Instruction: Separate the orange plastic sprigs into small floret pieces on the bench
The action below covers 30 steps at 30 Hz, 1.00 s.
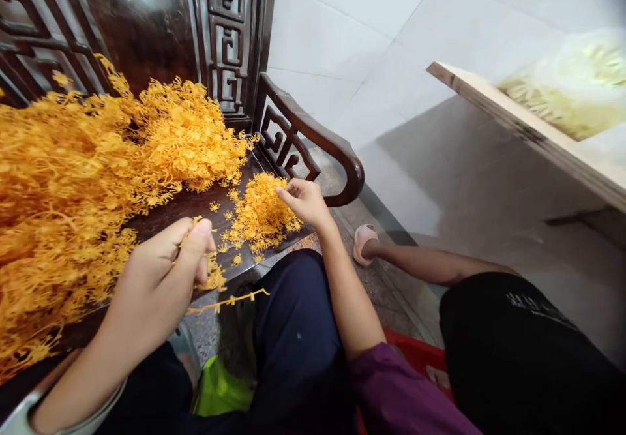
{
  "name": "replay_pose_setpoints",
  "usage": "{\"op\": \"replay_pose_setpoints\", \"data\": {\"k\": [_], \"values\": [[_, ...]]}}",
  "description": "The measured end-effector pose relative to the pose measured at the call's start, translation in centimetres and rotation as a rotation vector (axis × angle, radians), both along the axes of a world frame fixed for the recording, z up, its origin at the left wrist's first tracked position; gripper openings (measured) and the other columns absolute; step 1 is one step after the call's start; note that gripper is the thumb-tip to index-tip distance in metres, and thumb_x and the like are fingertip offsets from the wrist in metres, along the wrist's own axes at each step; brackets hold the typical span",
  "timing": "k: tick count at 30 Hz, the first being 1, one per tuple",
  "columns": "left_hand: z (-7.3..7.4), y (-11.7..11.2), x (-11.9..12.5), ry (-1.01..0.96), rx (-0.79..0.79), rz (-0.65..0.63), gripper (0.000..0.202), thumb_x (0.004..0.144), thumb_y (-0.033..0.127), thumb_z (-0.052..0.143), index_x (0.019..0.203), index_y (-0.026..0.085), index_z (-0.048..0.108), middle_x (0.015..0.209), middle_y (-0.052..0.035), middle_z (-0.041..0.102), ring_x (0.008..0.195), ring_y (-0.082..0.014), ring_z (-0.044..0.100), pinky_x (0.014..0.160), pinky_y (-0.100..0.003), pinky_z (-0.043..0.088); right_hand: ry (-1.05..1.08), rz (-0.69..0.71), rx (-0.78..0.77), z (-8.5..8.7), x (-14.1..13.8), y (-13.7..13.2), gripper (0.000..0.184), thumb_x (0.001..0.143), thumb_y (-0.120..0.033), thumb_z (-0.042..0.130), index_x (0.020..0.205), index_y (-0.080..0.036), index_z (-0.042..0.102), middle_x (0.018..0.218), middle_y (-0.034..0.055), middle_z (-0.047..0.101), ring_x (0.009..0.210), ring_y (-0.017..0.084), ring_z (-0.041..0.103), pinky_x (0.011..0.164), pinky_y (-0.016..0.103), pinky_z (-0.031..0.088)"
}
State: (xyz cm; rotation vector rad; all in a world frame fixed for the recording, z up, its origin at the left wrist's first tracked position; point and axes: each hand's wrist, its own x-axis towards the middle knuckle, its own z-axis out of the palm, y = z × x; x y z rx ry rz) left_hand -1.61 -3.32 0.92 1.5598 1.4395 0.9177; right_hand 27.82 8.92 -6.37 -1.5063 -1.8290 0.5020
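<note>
My left hand is closed on an orange plastic flower sprue, a thin stem with small side stubs. Its bare end hangs out below my fist toward the right, and a few orange florets show under the fingers. My right hand is at the right edge of a small pile of loose orange plastic florets on the bench seat. Its thumb and fingers are drawn together, and whatever is between them is hidden. Several single florets lie scattered left of that pile.
A big heap of orange plastic flower sprays covers the left of the dark wooden bench. The carved armrest is beyond my right hand. A board with a bag is upper right. Another person's leg is at right.
</note>
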Motion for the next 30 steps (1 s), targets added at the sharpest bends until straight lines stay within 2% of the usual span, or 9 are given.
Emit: {"op": "replay_pose_setpoints", "data": {"k": [4,6,9,13,16,20,23,26,30], "values": [[-0.2,0.3,-0.2,-0.125,-0.136,0.030,0.046,0.104,0.061,0.050,0.083,0.022,0.061,0.063,0.0012,0.064,0.061,-0.0157,0.060,0.063,-0.029,0.047,0.041,0.079,-0.074,-0.6,0.7,0.7,0.030,0.094,-0.042,0.066,0.075,-0.019,0.062,0.069,0.0003,0.061,0.064,0.013,0.049,0.062,0.028,0.037],[-0.3,0.4,0.1,-0.232,-0.195,0.044,0.045,0.102,0.062,0.054,0.083,0.021,0.062,0.064,-0.0003,0.066,0.063,-0.0158,0.062,0.064,-0.027,0.049,0.065,0.105,-0.088,-0.8,1.0,0.9,0.026,0.093,-0.041,0.067,0.081,-0.019,0.066,0.071,0.0001,0.063,0.065,0.014,0.051,0.063,0.027,0.039],[-0.1,0.6,0.8,-0.431,-0.290,0.089,0.046,0.099,0.062,0.059,0.083,0.019,0.063,0.068,-0.0028,0.068,0.064,-0.0147,0.064,0.060,-0.023,0.050,0.136,0.102,-0.071,-0.6,0.6,0.5,0.030,0.095,-0.046,0.066,0.084,-0.018,0.066,0.070,-0.0004,0.061,0.063,0.013,0.051,0.061,0.028,0.040],[0.4,1.0,1.5,-0.736,-0.424,0.169,0.041,0.096,0.058,0.066,0.090,0.018,0.062,0.077,-0.0058,0.071,0.067,-0.0157,0.068,0.062,-0.024,0.058,0.251,0.116,-0.019,1.0,-1.4,-1.2,0.036,0.097,-0.052,0.068,0.083,-0.019,0.066,0.068,-0.0005,0.061,0.060,0.013,0.049,0.058,0.028,0.038],[0.5,1.3,1.4,-0.861,-0.460,0.212,0.035,0.101,0.051,0.063,0.093,0.017,0.061,0.088,-0.0096,0.074,0.073,-0.0174,0.072,0.067,-0.031,0.065,0.346,0.244,-0.006,2.9,-3.7,-3.2,0.035,0.101,-0.052,0.066,0.086,-0.020,0.069,0.073,0.0002,0.064,0.064,0.013,0.054,0.060,0.029,0.042],[0.4,1.4,1.0,-0.940,-0.423,0.234,0.031,0.100,0.047,0.066,0.094,0.017,0.062,0.098,-0.0098,0.074,0.082,-0.0187,0.074,0.073,-0.034,0.068,0.381,0.516,-0.017,5.0,-7.0,-6.0,0.026,0.101,-0.046,0.069,0.101,-0.021,0.075,0.087,0.0022,0.070,0.076,0.014,0.063,0.070,0.031,0.050],[0.4,1.4,0.7,-0.945,-0.373,0.193,0.033,0.098,0.049,0.069,0.094,0.017,0.065,0.098,-0.0054,0.069,0.080,-0.0150,0.072,0.071,-0.029,0.066,0.328,0.641,0.043,5.6,-9.0,-7.2,0.018,0.096,-0.034,0.078,0.108,-0.021,0.077,0.101,0.0050,0.073,0.092,0.017,0.068,0.085,0.035,0.054],[0.7,1.4,0.6,-0.906,-0.357,0.156,0.038,0.098,0.054,0.067,0.092,0.017,0.065,0.094,-0.0028,0.065,0.070,-0.0106,0.068,0.065,-0.023,0.061,0.410,0.651,0.067,5.5,-10.2,-7.7,0.011,0.092,-0.020,0.081,0.102,-0.021,0.077,0.098,0.0037,0.072,0.090,0.016,0.069,0.083,0.034,0.056],[1.0,1.2,0.2,-0.829,-0.346,0.093,0.046,0.095,0.064,0.066,0.097,0.018,0.065,0.091,-0.0038,0.066,0.065,-0.0124,0.066,0.061,-0.025,0.057,0.652,0.550,0.034,5.3,-10.8,-7.8,0.013,0.089,-0.011,0.082,0.094,-0.023,0.078,0.090,0.0007,0.074,0.083,0.014,0.069,0.076,0.031,0.056]]}}
